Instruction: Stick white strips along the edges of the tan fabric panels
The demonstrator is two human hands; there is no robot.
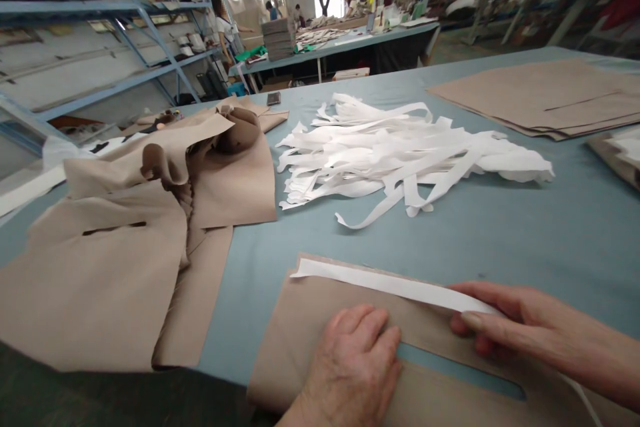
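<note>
A tan fabric piece lies at the table's front edge, with a long slot in it through which the blue surface shows. Along its upper edge runs a white fabric strip, its far left end slightly turned up. My left hand rests palm down on the tan fabric, just below the strip, fingers lying on the cloth. Between thumb and fingers, my right hand pinches the strip's right part, with some fingertips under it at the fabric edge. Beyond both hands is a loose heap of white strips.
Crumpled tan pieces, one with a slit, cover the table's left side and overhang its front edge. Flat tan sheets are stacked at back right. A small dark object lies at the far edge. Blue shelving and people stand beyond.
</note>
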